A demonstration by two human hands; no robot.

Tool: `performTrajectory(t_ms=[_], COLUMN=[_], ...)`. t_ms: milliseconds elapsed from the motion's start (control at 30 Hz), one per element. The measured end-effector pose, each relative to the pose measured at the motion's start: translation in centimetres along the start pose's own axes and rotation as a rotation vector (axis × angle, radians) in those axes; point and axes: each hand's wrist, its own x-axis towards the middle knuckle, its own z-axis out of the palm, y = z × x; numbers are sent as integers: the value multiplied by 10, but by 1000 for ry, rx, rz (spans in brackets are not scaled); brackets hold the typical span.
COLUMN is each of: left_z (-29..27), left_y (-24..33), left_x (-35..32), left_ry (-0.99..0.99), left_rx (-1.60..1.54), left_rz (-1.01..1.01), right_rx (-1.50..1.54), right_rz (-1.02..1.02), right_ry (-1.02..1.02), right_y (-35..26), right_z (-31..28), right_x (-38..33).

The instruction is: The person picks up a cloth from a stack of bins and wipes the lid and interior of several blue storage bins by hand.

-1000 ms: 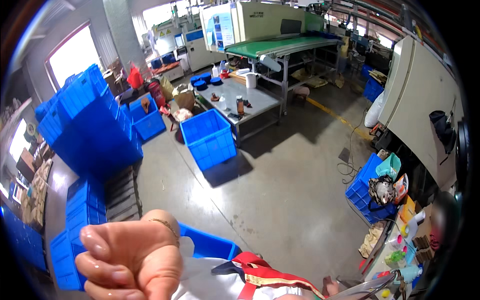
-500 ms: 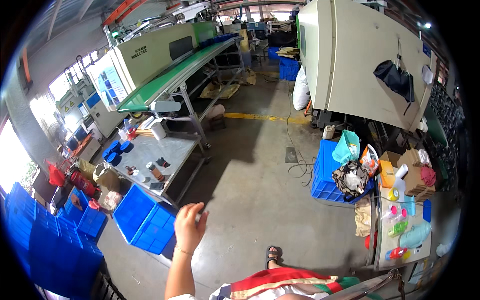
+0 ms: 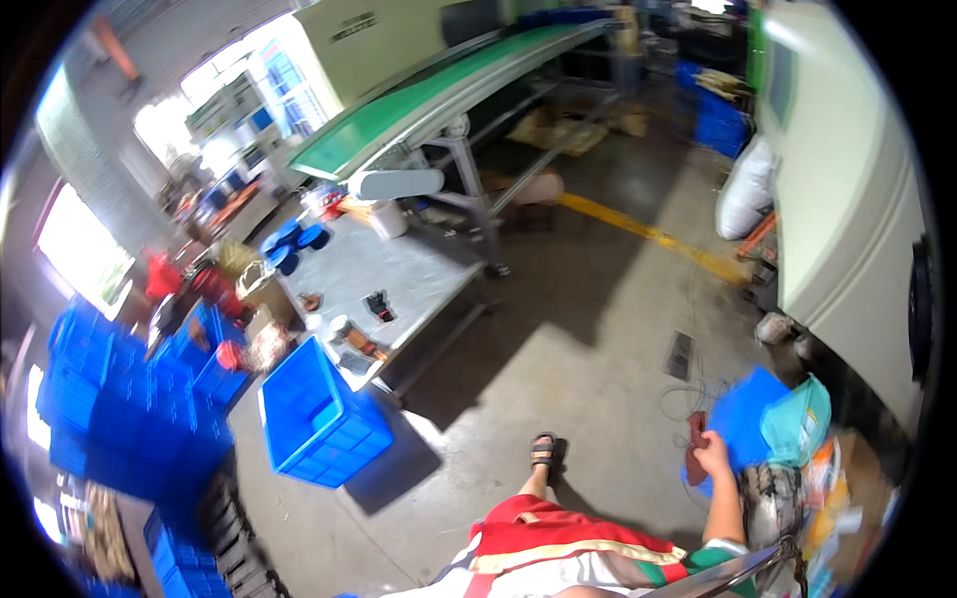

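Note:
Low on the right, my right hand [image 3: 713, 454] is closed around a long, dark reddish-brown piece [image 3: 695, 448], perhaps cloth; blur hides its exact kind. The piece hangs in front of a large blue crate [image 3: 743, 409], over the floor. Beside that crate's near end are a teal plastic bag [image 3: 797, 421] and a patterned bag [image 3: 773, 498]. My left hand is out of the picture. Nearest on the left stands an open blue crate [image 3: 339, 448], below the corner of a metal table [image 3: 429, 261].
Blue cups, a bottle [image 3: 357, 337] and small dark tools [image 3: 379, 305] lie on the metal table. A green conveyor belt [image 3: 439, 100] runs above and behind it. Stacked blue crates [image 3: 130, 399] fill the left. At right stands a large pale machine [image 3: 847, 199]; cables lie on the floor.
The view has swung leftward and down. My raised left hand has left the picture. My right hand has come into view at the right, holding the reddish-brown piece.

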Motion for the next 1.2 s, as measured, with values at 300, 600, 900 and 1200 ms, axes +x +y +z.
performTrajectory(t_ms=[300,600,900,1200], left_z=[-305,-567,-476,-677], left_y=[375,906,909,1201], left_x=[180,108,244,349], left_ry=[653,467,-75,63], left_rx=[-544,-807,153,-197], left_rz=[313,1128,287,139], right_rx=[-173,-422,-266,-540], right_rz=[338,826,701,652], right_ry=[-184,-256,14,360], right_y=[62,136,-14,-54], right_z=[57,18,-84,-104], right_x=[113,203,706,1047])
